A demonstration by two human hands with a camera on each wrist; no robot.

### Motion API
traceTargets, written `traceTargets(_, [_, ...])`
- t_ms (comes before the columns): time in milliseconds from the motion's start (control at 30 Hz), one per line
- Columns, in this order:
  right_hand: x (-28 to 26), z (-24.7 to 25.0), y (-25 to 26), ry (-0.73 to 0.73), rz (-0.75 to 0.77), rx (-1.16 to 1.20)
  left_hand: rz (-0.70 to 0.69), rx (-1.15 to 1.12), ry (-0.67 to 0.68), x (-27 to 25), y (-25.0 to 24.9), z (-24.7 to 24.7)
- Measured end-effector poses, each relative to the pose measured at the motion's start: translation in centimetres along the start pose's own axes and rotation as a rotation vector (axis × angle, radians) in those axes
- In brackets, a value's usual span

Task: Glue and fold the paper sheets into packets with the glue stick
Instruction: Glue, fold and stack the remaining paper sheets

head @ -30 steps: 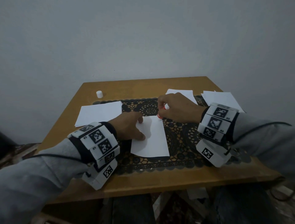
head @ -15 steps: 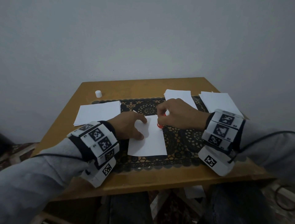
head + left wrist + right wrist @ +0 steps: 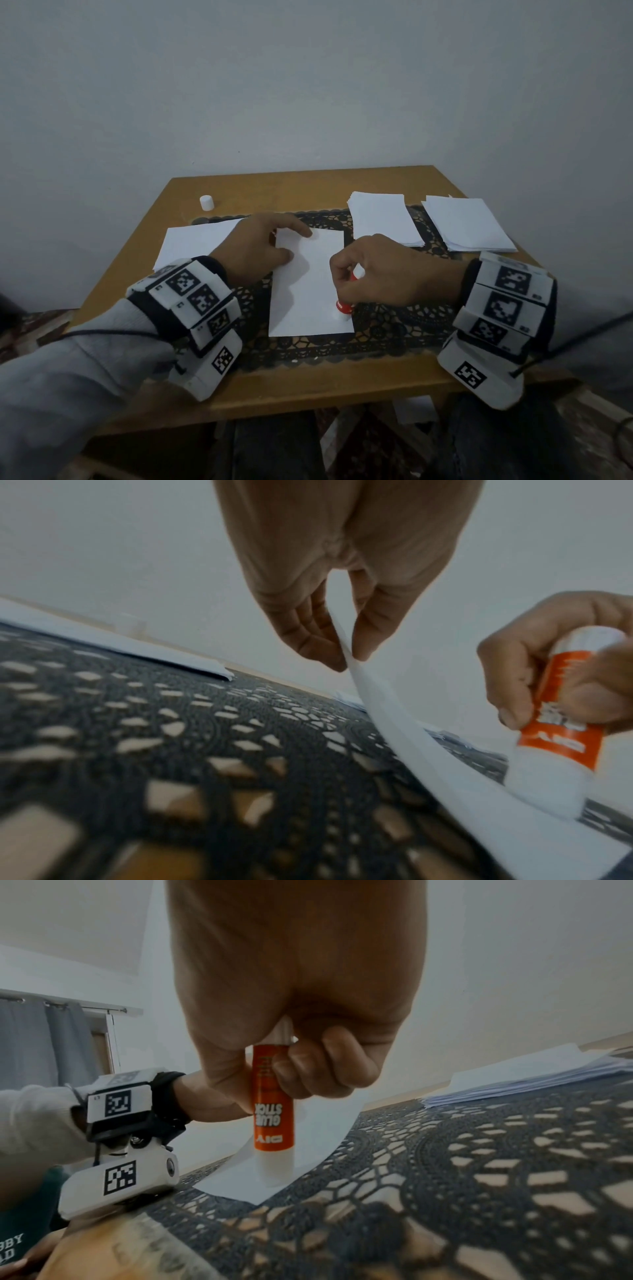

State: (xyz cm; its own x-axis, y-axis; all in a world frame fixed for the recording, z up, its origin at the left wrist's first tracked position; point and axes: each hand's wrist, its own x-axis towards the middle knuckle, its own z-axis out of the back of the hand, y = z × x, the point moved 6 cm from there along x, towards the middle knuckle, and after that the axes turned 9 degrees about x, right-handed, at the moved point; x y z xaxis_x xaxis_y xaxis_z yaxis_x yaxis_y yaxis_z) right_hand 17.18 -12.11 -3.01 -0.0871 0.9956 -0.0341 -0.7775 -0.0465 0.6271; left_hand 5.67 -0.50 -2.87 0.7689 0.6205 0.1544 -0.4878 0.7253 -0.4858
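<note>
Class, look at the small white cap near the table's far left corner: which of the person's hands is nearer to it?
Left. The left hand lies just right of and nearer than the cap; the right hand is farther right.

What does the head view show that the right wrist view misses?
Only the head view shows the white cap on the wooden table and the left hand lying on the sheet's far left part. Only the right wrist view shows the label reading GLUE STICK. Both show the right hand gripping the glue stick, tip down on the paper sheet near its right edge.
</note>
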Motion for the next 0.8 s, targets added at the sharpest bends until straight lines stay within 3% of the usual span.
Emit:
traceTargets(267, [-0.6,0.1,0.2,0.045,0.0,0.034,-0.044,-0.307,0.057,0.0,0.0,1.4])
traceTargets(400, [-0.3,0.1,0.4,0.083,0.015,0.028,-0.05,-0.255,0.163,1.1,-0.5,1.9])
traceTargets(633, [0.3,0.3,-0.1,0.123,0.019,0.05,-0.146,-0.032,0.213,3.2,-3.2,1.4])
traceTargets(800, [0.1,1.5,-1.3,0.023,-0.011,0.069,-0.125,-0.049,0.373,2.4,-3.3,1.6])
